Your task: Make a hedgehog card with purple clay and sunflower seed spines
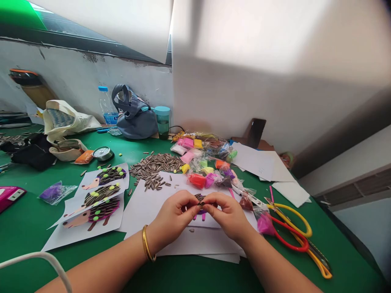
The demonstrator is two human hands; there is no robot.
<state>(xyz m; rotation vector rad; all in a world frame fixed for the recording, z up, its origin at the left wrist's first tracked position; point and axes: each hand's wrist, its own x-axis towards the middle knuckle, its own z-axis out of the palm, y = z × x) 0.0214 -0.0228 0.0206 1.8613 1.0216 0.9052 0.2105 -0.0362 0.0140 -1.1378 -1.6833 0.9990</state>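
Observation:
My left hand point(180, 211) and my right hand point(224, 211) meet over white paper point(149, 213), thumbs and forefingers pinched together. Between the fingertips is a small dark piece that looks like a sunflower seed; the fingers hide most of it. Right beneath lies a partly hidden seed-covered figure point(200, 197) with purple and pink clay parts. Beyond my left hand spreads a pile of striped sunflower seeds point(157, 165). To the left, several sheets carry finished-looking clay hedgehogs point(104, 209) with seed spines and green dots.
Bagged coloured clay point(197, 180) lies behind my hands. Yellow- and red-handled scissors point(290, 234) rest at right, near white sheets point(253, 160). A bottle point(106, 108), a blue-grey bag point(136, 118) and a teal cup point(163, 122) stand by the wall. A white cable point(45, 256) curves at lower left.

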